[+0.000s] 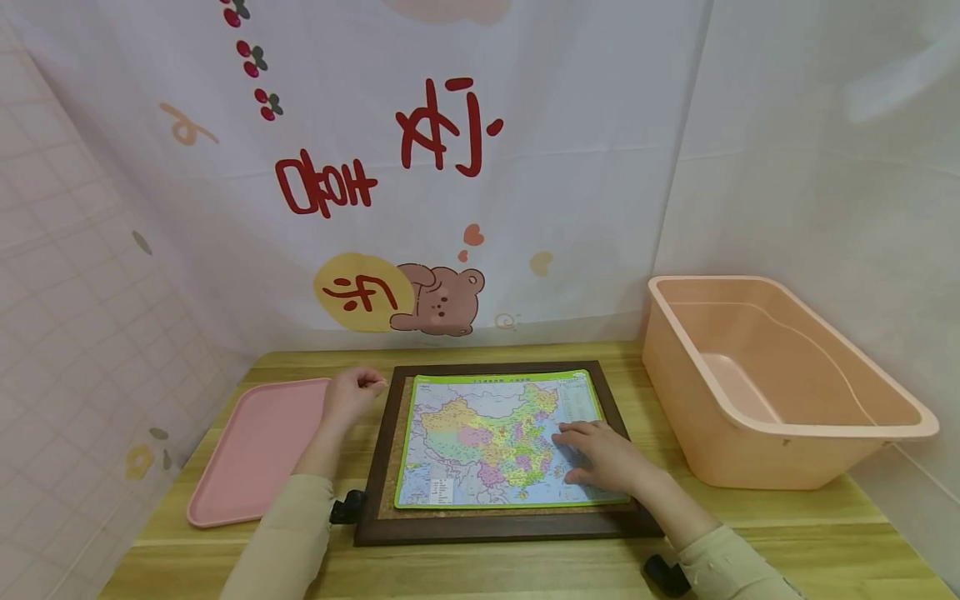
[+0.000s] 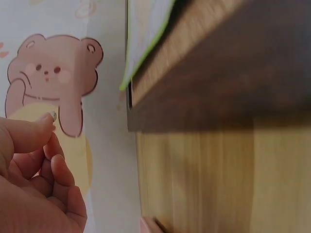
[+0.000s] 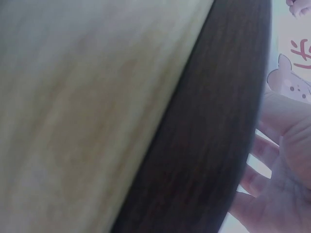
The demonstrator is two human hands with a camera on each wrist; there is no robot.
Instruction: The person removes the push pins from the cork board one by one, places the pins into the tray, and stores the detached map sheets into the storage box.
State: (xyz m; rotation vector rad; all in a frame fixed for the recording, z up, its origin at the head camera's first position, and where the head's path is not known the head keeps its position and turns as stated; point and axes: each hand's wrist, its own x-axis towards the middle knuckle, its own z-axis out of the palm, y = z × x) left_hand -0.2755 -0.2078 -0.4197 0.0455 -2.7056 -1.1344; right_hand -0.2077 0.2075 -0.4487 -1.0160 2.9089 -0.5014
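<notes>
A colourful map sheet [image 1: 480, 442] with a green border lies on a cork board [image 1: 401, 450] in a dark brown wooden frame [image 1: 510, 528]. My right hand [image 1: 606, 458] rests on the right part of the map with its fingers spread. Left of the frame, above the pink tray's far right corner, my left hand [image 1: 352, 397] is raised. In the left wrist view its thumb and forefinger pinch a small silvery thing [image 2: 54, 115], too small to make out its kind. The right wrist view shows my right hand's fingers [image 3: 252, 179] partly hidden behind the frame.
A pink tray [image 1: 255, 450] lies at the left of the wooden table [image 1: 480, 575]. At the right stands a deep peach-coloured plastic tub [image 1: 750, 458]. Behind the table hangs a white printed cloth [image 1: 570, 208] with a bear picture.
</notes>
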